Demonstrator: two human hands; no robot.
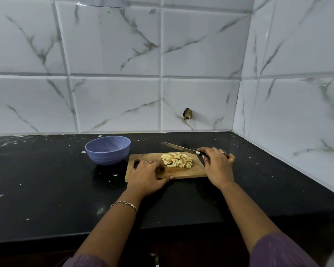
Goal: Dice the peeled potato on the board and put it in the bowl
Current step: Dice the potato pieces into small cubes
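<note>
Gripping knife (181, 148) in your right hand (217, 166), left hand (148, 176) clamping board (181, 173) edge, diced potato (178, 160) heaped on it.

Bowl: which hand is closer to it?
Left. The left hand grips the board just right of the bowl; the right hand holds the knife at the board's other end, farther away.

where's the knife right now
In the head view the knife is gripped by the right hand at centre-right, its blade pointing left along the far edge of the cutting board, just behind the diced potato.
</note>
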